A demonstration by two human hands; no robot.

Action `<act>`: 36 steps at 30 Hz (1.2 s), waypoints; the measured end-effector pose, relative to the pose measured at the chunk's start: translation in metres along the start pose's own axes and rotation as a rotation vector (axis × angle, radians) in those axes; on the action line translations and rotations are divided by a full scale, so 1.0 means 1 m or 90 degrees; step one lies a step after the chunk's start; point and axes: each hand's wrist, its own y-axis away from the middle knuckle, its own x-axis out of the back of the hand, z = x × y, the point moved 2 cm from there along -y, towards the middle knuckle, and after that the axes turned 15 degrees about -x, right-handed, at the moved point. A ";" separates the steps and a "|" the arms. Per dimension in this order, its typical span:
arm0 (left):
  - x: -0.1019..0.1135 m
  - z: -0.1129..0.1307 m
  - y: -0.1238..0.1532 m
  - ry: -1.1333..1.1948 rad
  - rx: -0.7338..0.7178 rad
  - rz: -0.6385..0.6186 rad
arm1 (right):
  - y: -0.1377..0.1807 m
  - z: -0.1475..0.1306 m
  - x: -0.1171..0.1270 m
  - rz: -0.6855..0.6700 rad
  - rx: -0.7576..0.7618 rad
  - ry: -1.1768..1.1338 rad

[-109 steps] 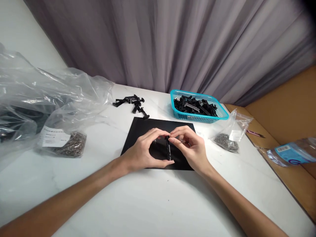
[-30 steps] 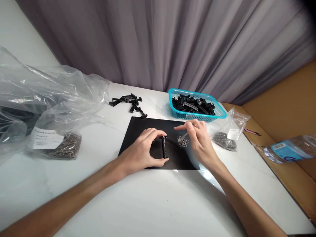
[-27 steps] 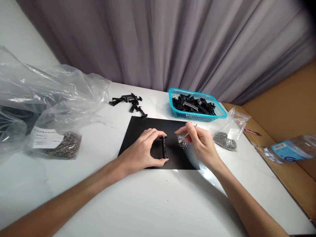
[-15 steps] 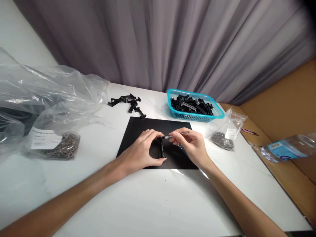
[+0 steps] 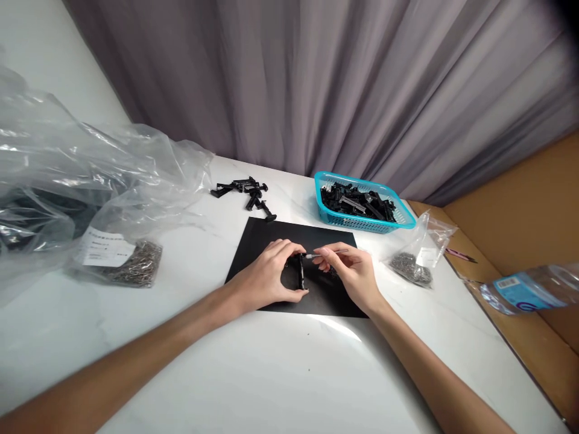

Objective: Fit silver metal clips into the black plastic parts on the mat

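You're at a makeshift spot for hand work with small parts; whether home or workshop, you can't tell. Your marble-look table [image 5: 217,374] backs onto a grey curtain [image 5: 271,90], a blue basket [image 5: 357,223] of black parts [image 5: 350,202] stands near its far edge, and brown cardboard [image 5: 520,181] stands along its right edge.

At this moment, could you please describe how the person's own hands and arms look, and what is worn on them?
The left hand and right hand wear no gloves. The left arm and right arm look slim, with no sleeve, watch or bracelet in view. Some fingers are hidden, so a ring cannot be ruled out.
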 end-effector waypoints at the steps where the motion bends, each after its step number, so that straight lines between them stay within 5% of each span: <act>1: 0.000 0.000 0.000 -0.003 -0.003 0.000 | 0.000 0.000 0.000 0.001 -0.001 0.000; 28: 0.003 0.005 0.001 0.027 -0.066 0.014 | 0.015 -0.008 -0.009 -0.033 0.035 0.069; 36: 0.002 0.001 0.001 0.073 -0.003 0.001 | 0.017 -0.029 0.004 0.217 0.161 0.169</act>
